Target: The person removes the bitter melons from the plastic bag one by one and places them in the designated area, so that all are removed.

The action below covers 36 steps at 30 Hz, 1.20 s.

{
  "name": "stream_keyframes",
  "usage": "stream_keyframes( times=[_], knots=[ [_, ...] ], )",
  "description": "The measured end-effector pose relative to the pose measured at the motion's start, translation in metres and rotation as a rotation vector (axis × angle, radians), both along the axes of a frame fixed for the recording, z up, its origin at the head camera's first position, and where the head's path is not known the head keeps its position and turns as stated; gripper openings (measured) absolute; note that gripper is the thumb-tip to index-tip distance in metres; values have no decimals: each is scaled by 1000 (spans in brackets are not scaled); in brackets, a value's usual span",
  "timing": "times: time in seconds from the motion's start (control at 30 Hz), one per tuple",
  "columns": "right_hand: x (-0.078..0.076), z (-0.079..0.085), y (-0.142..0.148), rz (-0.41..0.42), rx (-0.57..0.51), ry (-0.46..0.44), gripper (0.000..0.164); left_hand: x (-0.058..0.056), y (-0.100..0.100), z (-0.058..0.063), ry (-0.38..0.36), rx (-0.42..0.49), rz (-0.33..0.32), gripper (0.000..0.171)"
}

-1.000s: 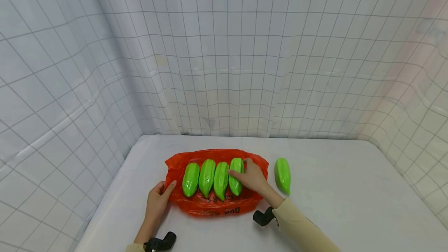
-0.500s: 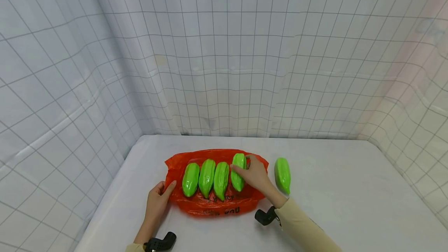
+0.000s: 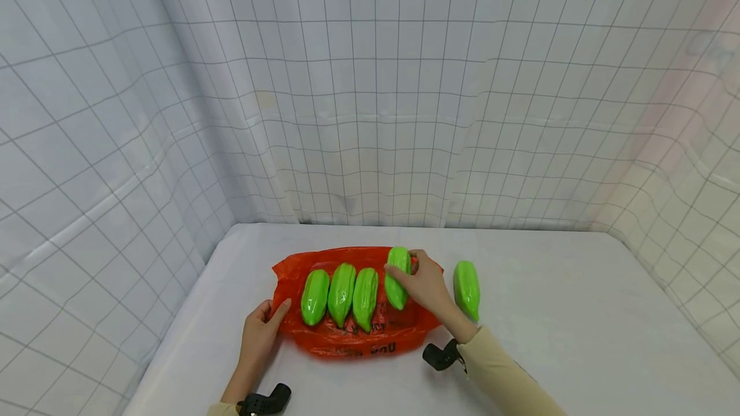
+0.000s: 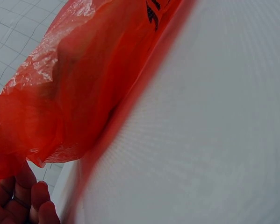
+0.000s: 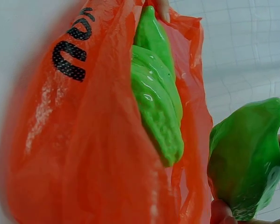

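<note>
A smooth white table (image 3: 555,320) carries a crumpled red plastic bag (image 3: 352,343) — and at the bag's three o'clock, just beside it, one green fruit (image 3: 466,290), its tip towards six o'clock.

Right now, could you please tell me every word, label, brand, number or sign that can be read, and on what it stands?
"U", probably: large black letter on the bag; its whole word is unclear.
Smaller black print, same bag: too small and blurred to read.

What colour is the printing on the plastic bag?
The printing is black with tiny pale dots, clearest in the right wrist view.
</note>
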State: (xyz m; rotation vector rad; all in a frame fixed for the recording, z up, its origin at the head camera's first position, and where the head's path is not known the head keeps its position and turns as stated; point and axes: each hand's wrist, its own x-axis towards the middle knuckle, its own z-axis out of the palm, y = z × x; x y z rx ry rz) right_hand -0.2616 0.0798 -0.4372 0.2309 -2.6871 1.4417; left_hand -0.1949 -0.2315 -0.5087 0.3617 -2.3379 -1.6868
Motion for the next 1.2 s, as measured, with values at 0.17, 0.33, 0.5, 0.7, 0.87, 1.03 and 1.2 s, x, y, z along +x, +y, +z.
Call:
stream_keyframes(
  times=[0.17, 0.33, 0.5, 0.7, 0.87, 1.03, 1.2],
  knots=[
    [1, 4, 2, -26, 2, 4, 71, 1, 0, 0, 2, 5, -3, 40],
    [1, 8, 5, -48, -22, 21, 68, 1, 0, 1, 6, 4, -4, 40],
    [-1, 10, 10, -63, -38, 45, 68, 0, 0, 0, 4, 3, -4, 41],
    [-1, 13, 18, -83, -39, 82, 66, 1, 0, 1, 2, 5, -8, 40],
    [-1, 16, 24, -116, -64, 38, 65, 1, 1, 1, 2, 10, -15, 40],
    [-1, 17, 32, -120, -35, 14, 67, 2, 1, 2, 3, 15, -14, 40],
    [0, 18, 40, -118, 20, 37, 67, 2, 1, 2, 5, 20, -13, 40]
  ],
)
